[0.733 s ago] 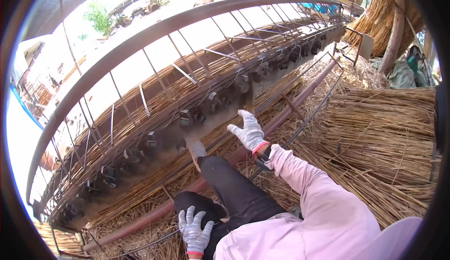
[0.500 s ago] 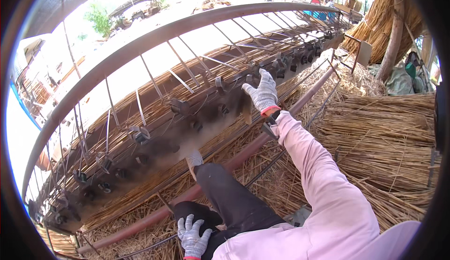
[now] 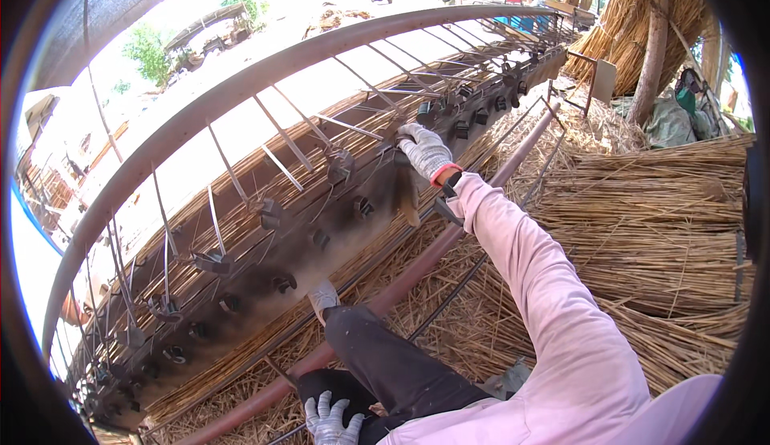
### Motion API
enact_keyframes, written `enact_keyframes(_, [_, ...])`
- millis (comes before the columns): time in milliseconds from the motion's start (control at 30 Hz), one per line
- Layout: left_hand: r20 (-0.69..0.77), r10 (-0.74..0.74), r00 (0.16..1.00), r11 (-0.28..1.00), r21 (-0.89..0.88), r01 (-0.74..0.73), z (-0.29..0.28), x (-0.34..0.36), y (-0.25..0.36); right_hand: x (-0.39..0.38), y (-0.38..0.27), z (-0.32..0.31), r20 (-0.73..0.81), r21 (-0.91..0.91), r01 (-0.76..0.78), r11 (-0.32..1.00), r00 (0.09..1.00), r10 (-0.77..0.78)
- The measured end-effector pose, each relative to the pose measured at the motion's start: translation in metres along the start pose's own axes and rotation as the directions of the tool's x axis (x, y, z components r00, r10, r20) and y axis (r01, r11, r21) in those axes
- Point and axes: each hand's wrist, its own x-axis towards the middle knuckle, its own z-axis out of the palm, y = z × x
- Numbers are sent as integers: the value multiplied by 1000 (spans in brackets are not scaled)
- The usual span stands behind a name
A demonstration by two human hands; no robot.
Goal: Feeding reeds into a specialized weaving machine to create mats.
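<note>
A long metal frame holding reeds [image 3: 357, 273] slants across the view, with a curved rail [image 3: 265, 60] arching above it. Along its dark beam runs a row of metal bobbin-like pieces [image 3: 341, 166] with thin wires. At the beam's middle, my right hand [image 3: 425, 153], in a grey knit glove, has its fingers curled over the top edge; what they close on is hidden. Just below it hangs a worn wooden block [image 3: 407, 195]. My left hand [image 3: 333, 422], also gloved, lies on my dark-trousered knee with its fingers spread, holding nothing.
A reddish pipe [image 3: 409, 281] crosses between me and the beam. My foot [image 3: 322, 297] rests by the reeds under the beam. Bundled reeds [image 3: 642, 220] lie at right, loose straw [image 3: 457, 325] on the ground. A wooden post [image 3: 654, 60] and standing reed bundle [image 3: 605, 36] rise at back right.
My right hand has gone from fingers raised and apart above the beam to curled over its edge. The bobbin pieces have shifted position. My left hand stays on the knee.
</note>
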Motion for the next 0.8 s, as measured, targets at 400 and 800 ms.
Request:
enact_keyframes(400, [7, -3, 1000, 1000, 5, 3, -3, 5, 4, 71, -19, -78, 21, -348, 70, 935, 998, -67])
enact_keyframes(800, [41, -31, 999, 1000, 0, 31, -8, 6, 5, -7, 53, -76, -163, -325, -370, 870, 928, 334])
